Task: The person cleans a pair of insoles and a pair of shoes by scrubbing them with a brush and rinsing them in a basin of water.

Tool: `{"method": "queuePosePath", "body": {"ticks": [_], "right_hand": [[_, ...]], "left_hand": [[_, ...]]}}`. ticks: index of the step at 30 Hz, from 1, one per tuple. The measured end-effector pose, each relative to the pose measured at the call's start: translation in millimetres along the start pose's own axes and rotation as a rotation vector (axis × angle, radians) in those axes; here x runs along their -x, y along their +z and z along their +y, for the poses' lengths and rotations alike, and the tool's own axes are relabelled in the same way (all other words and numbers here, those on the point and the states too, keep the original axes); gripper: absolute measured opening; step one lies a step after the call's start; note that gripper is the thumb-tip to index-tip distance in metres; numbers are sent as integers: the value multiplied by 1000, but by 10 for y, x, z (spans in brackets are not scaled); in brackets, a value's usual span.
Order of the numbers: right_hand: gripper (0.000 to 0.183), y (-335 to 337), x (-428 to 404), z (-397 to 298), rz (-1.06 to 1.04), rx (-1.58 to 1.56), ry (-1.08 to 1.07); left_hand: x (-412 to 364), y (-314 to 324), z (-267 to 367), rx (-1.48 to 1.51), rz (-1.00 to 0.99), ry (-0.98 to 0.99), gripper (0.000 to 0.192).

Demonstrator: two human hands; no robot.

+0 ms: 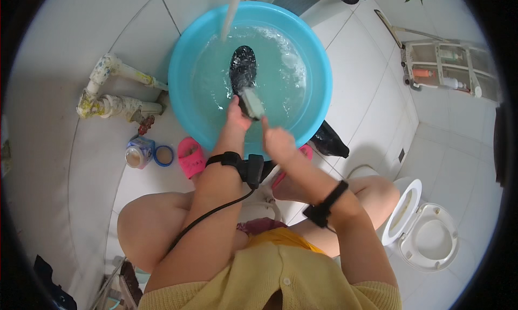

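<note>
A large blue plastic basin (323,83) holds water with foam along its right side. Over the water, my left hand (238,115) grips the near end of a wet black shoe (243,65), its sole facing up. My right hand (277,140) is on a pale scrubbing brush (253,103) that lies against the near part of the sole; its fingers are partly blurred. A pale pipe or stream (232,15) reaches down into the basin from the top. Black straps with small devices circle both forearms.
White pipes with a red valve handle (146,125) stand left of the basin. Below them are an open jar (139,153) and its blue-rimmed lid (163,155). A black shoe (330,140) lies at the basin's lower right. A toilet (404,213) and a wall rack (441,65) are on the right.
</note>
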State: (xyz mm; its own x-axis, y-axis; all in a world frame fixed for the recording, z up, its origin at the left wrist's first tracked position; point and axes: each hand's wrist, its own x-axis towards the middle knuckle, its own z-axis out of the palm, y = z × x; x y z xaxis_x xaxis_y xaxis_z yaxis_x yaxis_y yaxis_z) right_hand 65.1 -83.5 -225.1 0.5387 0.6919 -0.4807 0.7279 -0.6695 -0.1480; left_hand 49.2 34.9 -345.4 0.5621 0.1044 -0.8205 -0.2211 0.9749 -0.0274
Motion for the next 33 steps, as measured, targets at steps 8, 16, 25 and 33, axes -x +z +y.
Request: {"method": "queuePosePath", "body": {"ticks": [8, 16, 25, 33], "right_hand": [[38, 5, -22, -22, -22, -224, -52], [22, -97, -243, -75, 134, -374, -51], [37, -265, -525, -66, 91, -276, 116], [38, -105, -189, -99, 156, -544, 72]], "left_hand": [[92, 77, 50, -24, -23, -37, 45], [15, 36, -32, 155, -291, -224, 46], [106, 194, -40, 186, -181, -185, 51], [263, 342, 232, -54, -252, -10, 43]]}}
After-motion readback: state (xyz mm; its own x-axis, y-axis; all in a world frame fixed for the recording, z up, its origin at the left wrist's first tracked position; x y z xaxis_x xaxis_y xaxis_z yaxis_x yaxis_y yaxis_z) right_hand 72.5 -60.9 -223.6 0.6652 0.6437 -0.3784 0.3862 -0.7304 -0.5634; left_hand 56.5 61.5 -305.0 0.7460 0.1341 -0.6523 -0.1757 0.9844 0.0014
